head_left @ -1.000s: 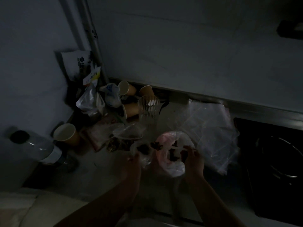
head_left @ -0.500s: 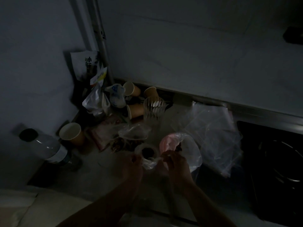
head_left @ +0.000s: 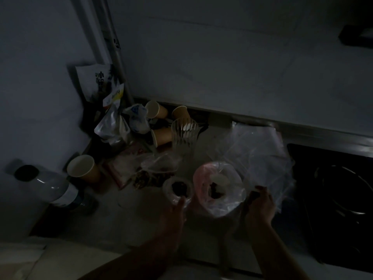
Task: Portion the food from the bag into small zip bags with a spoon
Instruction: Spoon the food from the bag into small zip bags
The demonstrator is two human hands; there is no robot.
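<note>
Scene: dim kitchen counter (head_left: 141,225), seen from head cam, looking down at two bare forearms.
Left hand (head_left: 175,209): fingers curled up around near rim of small zip bag (head_left: 177,190), holding it upright w/ mouth open.
Small zip bag: dark food at bottom; sits on counter just left of big bag, nearly touching.
Right hand (head_left: 260,205): at right edge of big bag (head_left: 220,188), fingers bent around something dark; too dim to tell if it's the spoon or a fold of plastic.
Big bag: clear/pinkish plastic, mouth spread wide, dark food lumps in middle.
Spoon: can't make it out w/ certainty.
Behind hands: another clear bag (head_left: 159,168) w/ brownish food, lying crumpled.
Right of big bag: stack of empty clear bags (head_left: 260,150), flat on counter.
Back corner: ribbed glass (head_left: 184,136) upright; paper cups (head_left: 159,135) lying on sides near it; foil pouches (head_left: 111,126) leaning on wall.
Left: one paper cup (head_left: 82,168) upright; water bottle (head_left: 46,186) beside it.
Far right: black stove burner (head_left: 341,190).
</note>
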